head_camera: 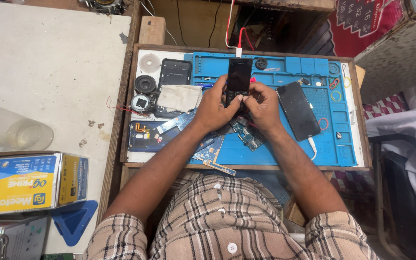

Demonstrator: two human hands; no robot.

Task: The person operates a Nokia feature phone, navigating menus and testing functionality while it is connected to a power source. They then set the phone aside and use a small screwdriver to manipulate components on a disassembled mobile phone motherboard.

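A black keypad phone (239,77) with a dark screen stands over the blue repair mat (285,144), a white cable plugged into its top end. My left hand (216,107) grips its lower left side, thumb on the keys. My right hand (262,106) holds its lower right side, fingers curled at the keypad. Circuit boards (247,136) lie on the mat just under both hands.
A black smartphone (298,110) with a white cable lies right of my hands. An opened phone back (174,73), a folded cloth (179,97), round speaker parts (145,84) and a blue phone shell (145,135) sit left. A yellow-blue box (30,183) and plastic container (18,132) rest on the white table.
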